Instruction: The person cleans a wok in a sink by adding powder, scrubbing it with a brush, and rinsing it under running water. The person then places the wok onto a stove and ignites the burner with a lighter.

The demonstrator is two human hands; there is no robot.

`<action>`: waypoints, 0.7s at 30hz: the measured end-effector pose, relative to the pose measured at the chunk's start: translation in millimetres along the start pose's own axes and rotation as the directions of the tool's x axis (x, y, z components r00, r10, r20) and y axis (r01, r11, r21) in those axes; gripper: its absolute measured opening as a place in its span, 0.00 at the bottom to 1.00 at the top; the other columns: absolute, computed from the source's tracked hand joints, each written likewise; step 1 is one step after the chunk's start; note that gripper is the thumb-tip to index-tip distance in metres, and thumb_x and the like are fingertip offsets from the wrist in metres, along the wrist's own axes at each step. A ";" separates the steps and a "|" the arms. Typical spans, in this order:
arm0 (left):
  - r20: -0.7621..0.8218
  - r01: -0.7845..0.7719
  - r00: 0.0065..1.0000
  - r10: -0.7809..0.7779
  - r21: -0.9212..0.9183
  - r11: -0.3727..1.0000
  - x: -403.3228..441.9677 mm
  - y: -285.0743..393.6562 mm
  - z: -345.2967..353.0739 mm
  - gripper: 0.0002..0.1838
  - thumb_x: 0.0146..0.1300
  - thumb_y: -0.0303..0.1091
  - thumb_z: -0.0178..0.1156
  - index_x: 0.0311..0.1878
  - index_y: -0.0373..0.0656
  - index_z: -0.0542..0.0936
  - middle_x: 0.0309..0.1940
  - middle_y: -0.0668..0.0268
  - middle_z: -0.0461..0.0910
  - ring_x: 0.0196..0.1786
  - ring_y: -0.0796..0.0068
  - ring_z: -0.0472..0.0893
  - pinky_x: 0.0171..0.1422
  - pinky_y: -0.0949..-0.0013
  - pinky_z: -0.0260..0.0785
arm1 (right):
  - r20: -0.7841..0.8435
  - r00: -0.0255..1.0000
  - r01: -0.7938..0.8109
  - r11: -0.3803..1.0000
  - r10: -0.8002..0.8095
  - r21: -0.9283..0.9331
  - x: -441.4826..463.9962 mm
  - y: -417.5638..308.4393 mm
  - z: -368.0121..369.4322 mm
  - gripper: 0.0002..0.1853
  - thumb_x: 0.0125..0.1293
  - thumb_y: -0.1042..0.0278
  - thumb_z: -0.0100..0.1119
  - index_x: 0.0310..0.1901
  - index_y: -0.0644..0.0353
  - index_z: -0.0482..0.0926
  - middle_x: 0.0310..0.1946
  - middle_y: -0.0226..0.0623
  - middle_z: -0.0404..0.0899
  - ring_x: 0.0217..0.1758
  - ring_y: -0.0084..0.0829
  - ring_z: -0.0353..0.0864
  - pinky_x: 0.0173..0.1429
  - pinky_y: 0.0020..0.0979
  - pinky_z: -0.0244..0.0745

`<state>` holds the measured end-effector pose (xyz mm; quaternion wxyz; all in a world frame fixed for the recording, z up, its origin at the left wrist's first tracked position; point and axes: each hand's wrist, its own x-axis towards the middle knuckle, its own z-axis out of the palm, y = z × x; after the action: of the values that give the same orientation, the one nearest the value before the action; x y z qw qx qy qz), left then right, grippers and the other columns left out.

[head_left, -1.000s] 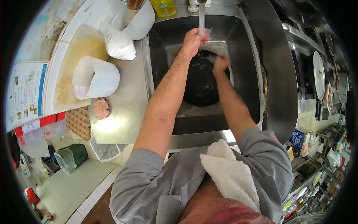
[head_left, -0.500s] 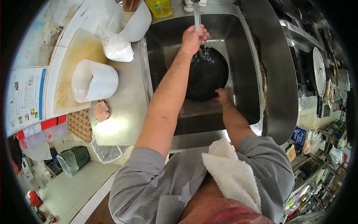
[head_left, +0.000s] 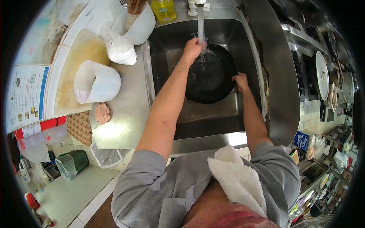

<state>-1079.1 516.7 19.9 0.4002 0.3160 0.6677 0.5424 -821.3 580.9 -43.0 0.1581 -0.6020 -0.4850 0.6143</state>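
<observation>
A round black pan lies tilted in the steel sink, with water from the tap splashing on its far part. My right hand is closed on the pan's right rim. My left hand is at the pan's upper left edge, beside the falling water. Its fingers are smeared by motion and spray, so whether they touch the pan or hold anything does not show.
On the left counter stand a cut white tub, a white plastic bag, a bowl with a brush and a crumpled brownish lump. Yellow dish soap is behind the sink. A stove with a white-lidded pan is at right.
My right hand has moved up and right along the pan's rim and now grips it. My left hand has come down and slightly left, out of the stream. The pan has shifted slightly.
</observation>
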 end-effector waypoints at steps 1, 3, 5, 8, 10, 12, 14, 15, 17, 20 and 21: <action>-0.070 -0.085 0.991 0.115 0.334 0.939 3.8 -27.7 -10.4 0.19 0.54 0.37 0.58 0.48 0.39 0.75 0.41 0.54 0.77 0.41 0.60 0.78 0.47 0.61 0.70 | -0.002 1.000 0.003 1.000 -0.003 0.003 0.2 7.9 -2.1 0.37 0.41 0.80 0.55 0.59 0.71 0.58 0.52 0.50 0.67 0.47 0.44 0.73 0.42 0.39 0.75; -0.279 0.104 0.945 0.173 0.754 0.649 -24.1 -51.3 -32.1 0.26 0.49 0.42 0.62 0.52 0.44 0.73 0.47 0.51 0.74 0.50 0.54 0.74 0.54 0.57 0.66 | -0.049 0.998 -0.040 0.980 0.051 0.193 6.1 35.0 -6.8 0.37 0.39 0.81 0.57 0.57 0.73 0.58 0.50 0.49 0.67 0.48 0.44 0.72 0.47 0.42 0.73; -0.423 0.401 0.904 -0.068 0.781 0.479 -48.4 -56.2 -52.5 0.34 0.48 0.43 0.64 0.59 0.44 0.65 0.54 0.52 0.67 0.53 0.52 0.71 0.56 0.56 0.64 | 0.039 0.996 -0.089 0.954 0.081 0.286 -3.5 34.7 -8.5 0.34 0.40 0.81 0.57 0.55 0.72 0.61 0.50 0.48 0.67 0.49 0.44 0.71 0.49 0.43 0.71; -0.404 0.402 0.903 -0.147 0.671 0.623 -52.5 -33.3 -70.0 0.36 0.49 0.41 0.64 0.60 0.41 0.60 0.53 0.52 0.67 0.54 0.52 0.71 0.56 0.55 0.65 | 0.203 0.975 -0.166 0.910 0.093 0.380 -9.4 39.5 -6.6 0.30 0.41 0.81 0.58 0.52 0.71 0.65 0.50 0.46 0.68 0.50 0.43 0.70 0.54 0.43 0.67; -0.434 0.409 0.894 -0.109 0.691 0.596 -51.6 -29.7 -79.4 0.37 0.50 0.39 0.64 0.61 0.40 0.57 0.52 0.50 0.69 0.54 0.51 0.71 0.57 0.54 0.64 | 0.274 0.959 -0.181 0.907 0.076 0.382 -11.2 42.5 -0.2 0.28 0.41 0.82 0.58 0.51 0.71 0.68 0.50 0.46 0.68 0.50 0.43 0.70 0.57 0.42 0.65; -0.343 0.452 0.892 -0.294 0.681 0.576 -51.2 -25.2 -97.1 0.36 0.51 0.37 0.63 0.61 0.39 0.56 0.50 0.48 0.71 0.49 0.51 0.75 0.51 0.55 0.70 | 0.294 0.950 -0.244 0.840 0.106 0.485 -16.8 51.2 9.4 0.23 0.42 0.81 0.58 0.46 0.69 0.73 0.48 0.45 0.71 0.49 0.42 0.71 0.56 0.38 0.65; -0.199 0.488 0.867 -0.458 0.531 0.693 -78.0 7.0 -96.4 0.34 0.51 0.35 0.63 0.59 0.35 0.59 0.47 0.47 0.73 0.45 0.53 0.77 0.39 0.60 0.76 | 0.251 0.962 -0.216 0.866 0.109 0.451 -11.5 68.4 20.7 0.22 0.42 0.81 0.58 0.45 0.69 0.73 0.47 0.43 0.72 0.48 0.40 0.72 0.56 0.34 0.65; -0.144 0.481 0.871 -0.469 0.442 0.757 -91.6 10.8 -94.6 0.32 0.51 0.34 0.62 0.57 0.33 0.61 0.46 0.47 0.74 0.40 0.54 0.79 0.33 0.62 0.76 | 0.315 0.941 -0.281 0.810 0.126 0.515 -8.8 79.2 27.9 0.22 0.42 0.82 0.58 0.45 0.68 0.73 0.47 0.42 0.73 0.48 0.39 0.71 0.57 0.34 0.65; -0.087 0.471 0.877 -0.473 0.351 0.809 -112.4 22.4 -87.1 0.30 0.51 0.33 0.61 0.56 0.32 0.62 0.45 0.48 0.74 0.36 0.56 0.80 0.28 0.64 0.76 | 0.424 0.895 -0.398 0.671 0.136 0.626 -3.8 99.6 48.8 0.24 0.44 0.83 0.58 0.48 0.68 0.72 0.49 0.40 0.73 0.50 0.36 0.72 0.58 0.35 0.65; -0.212 0.587 0.810 -0.547 0.308 0.749 -128.0 22.5 -83.5 0.22 0.52 0.29 0.55 0.50 0.30 0.67 0.39 0.47 0.77 0.27 0.57 0.81 0.26 0.63 0.75 | 0.486 0.874 -0.405 0.579 0.017 0.708 -8.9 114.3 85.9 0.23 0.47 0.82 0.58 0.50 0.67 0.70 0.50 0.42 0.72 0.50 0.38 0.72 0.57 0.37 0.67; -0.274 0.522 0.852 -0.445 0.383 0.762 -123.8 8.9 -89.4 0.20 0.52 0.27 0.51 0.50 0.30 0.67 0.36 0.47 0.77 0.23 0.57 0.80 0.25 0.64 0.75 | 0.491 0.871 -0.408 0.579 0.014 0.706 -12.5 115.6 96.9 0.23 0.47 0.82 0.58 0.50 0.67 0.70 0.50 0.42 0.72 0.50 0.38 0.72 0.57 0.37 0.67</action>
<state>-1098.2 370.5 60.5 0.3866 0.1688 0.8631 0.2778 -860.0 476.5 -145.4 0.2190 -0.3708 -0.1070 0.8961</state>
